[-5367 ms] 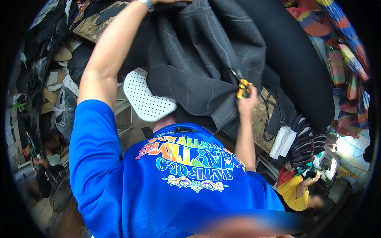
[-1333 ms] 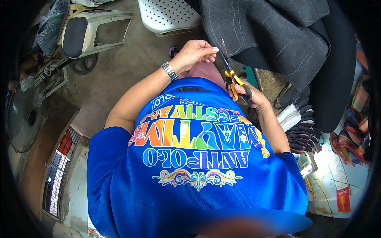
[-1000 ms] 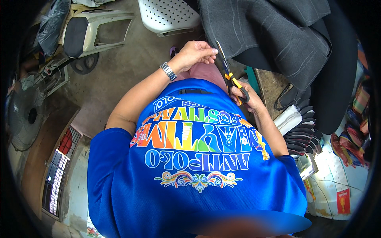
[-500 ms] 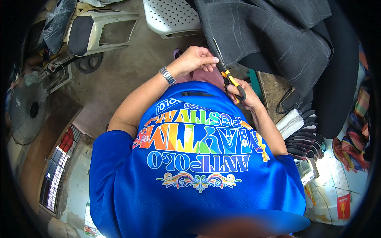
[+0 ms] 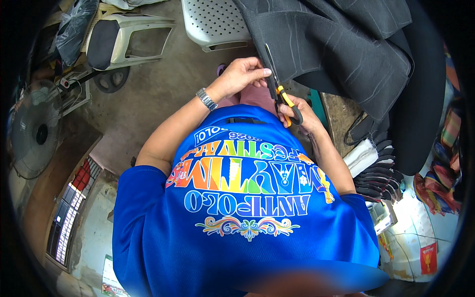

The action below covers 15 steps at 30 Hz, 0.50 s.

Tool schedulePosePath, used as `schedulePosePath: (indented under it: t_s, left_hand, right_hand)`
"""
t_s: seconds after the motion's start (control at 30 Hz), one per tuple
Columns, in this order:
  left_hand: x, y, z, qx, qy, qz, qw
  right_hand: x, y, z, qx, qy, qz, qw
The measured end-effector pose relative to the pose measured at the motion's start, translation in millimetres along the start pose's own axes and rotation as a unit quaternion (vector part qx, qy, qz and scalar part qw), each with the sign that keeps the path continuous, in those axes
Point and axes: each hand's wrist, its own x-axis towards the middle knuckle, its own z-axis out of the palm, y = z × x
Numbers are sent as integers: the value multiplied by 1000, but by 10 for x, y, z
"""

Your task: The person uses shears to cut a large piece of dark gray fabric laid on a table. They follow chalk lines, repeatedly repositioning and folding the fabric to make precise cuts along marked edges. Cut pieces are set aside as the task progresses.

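My right hand [image 5: 301,113] is closed around the yellow-and-black handles of a pair of scissors [image 5: 285,94]. Their blades point away from me, along the near left edge of a large dark grey cloth [image 5: 321,52] with pale chalk-like lines. On the left side of the blades, my left hand [image 5: 243,76], with a metal watch [image 5: 207,99] on its wrist, pinches a narrow dark strip of fabric [image 5: 272,90] between thumb and fingers. Whether that strip is still joined to the large cloth I cannot make out.
A worn table [image 5: 341,115] sits under the cloth on the right, with a stack of dark cut pieces [image 5: 378,175] and a white roll [image 5: 361,154] beside it. A white perforated plastic chair [image 5: 217,24] stands ahead. At left are a black-padded seat [image 5: 103,45] and a fan [image 5: 34,129].
My right hand and the scissors have shifted slightly left and toward me, and the dark strip by my left fingers shows more. My left hand stays nearly in place.
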Motion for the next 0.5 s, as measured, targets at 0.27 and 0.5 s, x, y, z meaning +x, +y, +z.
schedulePosePath:
  t_s: [0.27, 0.5]
  left_hand:
    - [-60, -73, 30, -14, -6, 5, 1000]
    - [-78, -25, 59, 35, 66, 45, 996]
  right_hand:
    - [54, -15, 40, -13, 7, -34, 999]
    - [-24, 5, 34, -38, 42, 0, 998]
